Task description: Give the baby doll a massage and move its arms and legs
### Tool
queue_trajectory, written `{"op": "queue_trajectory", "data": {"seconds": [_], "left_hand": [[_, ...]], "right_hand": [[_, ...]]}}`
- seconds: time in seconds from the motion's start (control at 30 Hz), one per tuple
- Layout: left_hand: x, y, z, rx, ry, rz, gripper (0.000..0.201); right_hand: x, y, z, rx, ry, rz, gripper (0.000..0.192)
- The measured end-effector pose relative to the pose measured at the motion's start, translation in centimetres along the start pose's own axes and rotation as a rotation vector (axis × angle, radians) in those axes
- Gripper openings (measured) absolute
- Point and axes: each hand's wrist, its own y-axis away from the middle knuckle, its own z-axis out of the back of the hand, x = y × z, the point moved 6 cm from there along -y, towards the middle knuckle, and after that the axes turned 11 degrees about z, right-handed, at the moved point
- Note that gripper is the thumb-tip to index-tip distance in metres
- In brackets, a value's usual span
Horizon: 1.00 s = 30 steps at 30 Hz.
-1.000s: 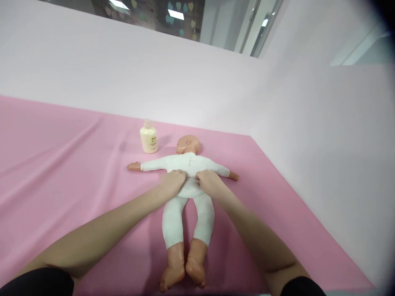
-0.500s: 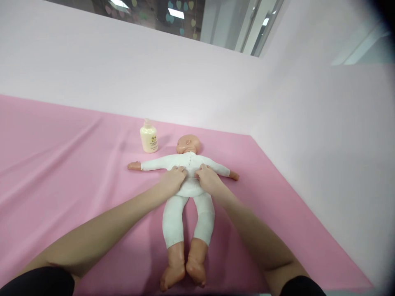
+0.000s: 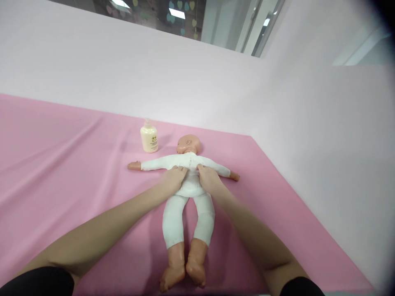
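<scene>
A baby doll (image 3: 191, 187) with a white cloth body lies face down, its head turned to the left, arms spread and bare feet toward me. My left hand (image 3: 175, 177) rests on the left side of its back, fingers bent and closed against the cloth. On the right side of the back, my right hand (image 3: 208, 177) is closed the same way, thumb and fingers pressed into the cloth. A narrow strip of the doll's back shows between the two hands. My fingertips are partly hidden.
A cream pump bottle (image 3: 149, 139) stands upright left of the doll's head. Under everything is a pink cover (image 3: 77, 164) with some creases. White walls (image 3: 123, 70) rise behind and at the right, with a window (image 3: 173, 16) above the back one.
My right fingers have shifted slightly up the doll's back and changed their bend a little. My left fingers have moved very slightly inward. The doll and bottle have stayed in place.
</scene>
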Motion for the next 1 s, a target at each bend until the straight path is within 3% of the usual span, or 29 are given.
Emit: {"op": "queue_trajectory", "data": {"seconds": [0.3, 0.57, 0.83, 1.0], "left_hand": [[1.0, -1.3, -0.6, -0.024, 0.059, -0.017, 0.036], [1.7, -1.5, -0.3, -0.186, 0.159, -0.08, 0.028], [2.8, -2.4, -1.1, -0.253, 0.347, -0.108, 0.02], [3.1, -2.2, -1.1, -0.321, 0.344, -0.083, 0.027]], "right_hand": [[-0.6, -0.6, -0.6, -0.076, -0.054, 0.023, 0.037], [-1.7, -1.3, -1.1, -0.163, -0.122, 0.093, 0.03], [-2.7, -1.3, -1.3, -0.435, -0.169, 0.129, 0.022], [-2.8, -1.2, -1.5, -0.469, -0.183, 0.147, 0.026]]}}
